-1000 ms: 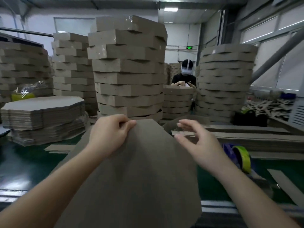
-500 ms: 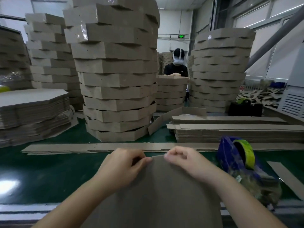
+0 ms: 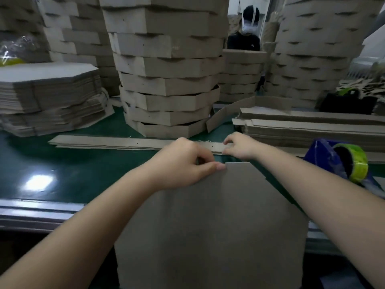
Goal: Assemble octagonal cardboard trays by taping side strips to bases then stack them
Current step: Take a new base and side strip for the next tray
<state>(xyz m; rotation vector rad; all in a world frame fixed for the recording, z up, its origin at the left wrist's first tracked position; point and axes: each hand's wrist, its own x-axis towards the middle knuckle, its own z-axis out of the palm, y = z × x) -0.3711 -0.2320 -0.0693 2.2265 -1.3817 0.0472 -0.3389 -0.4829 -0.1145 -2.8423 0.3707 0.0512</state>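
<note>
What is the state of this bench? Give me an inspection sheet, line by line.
Surface: green table, glossy, light glare at left.
Job's things: octagonal base overhangs the table's near edge; side strip lies flat beyond it; tape dispenser at right; finished trays stacked behind; flat bases piled at left; strip pile at right.
Clutter: black bag far right.
Hands: left hand grips the base's top edge; right hand pinches the strip's end.
Cables: nothing seen.
Surroundings: a person behind the stacks.
</note>
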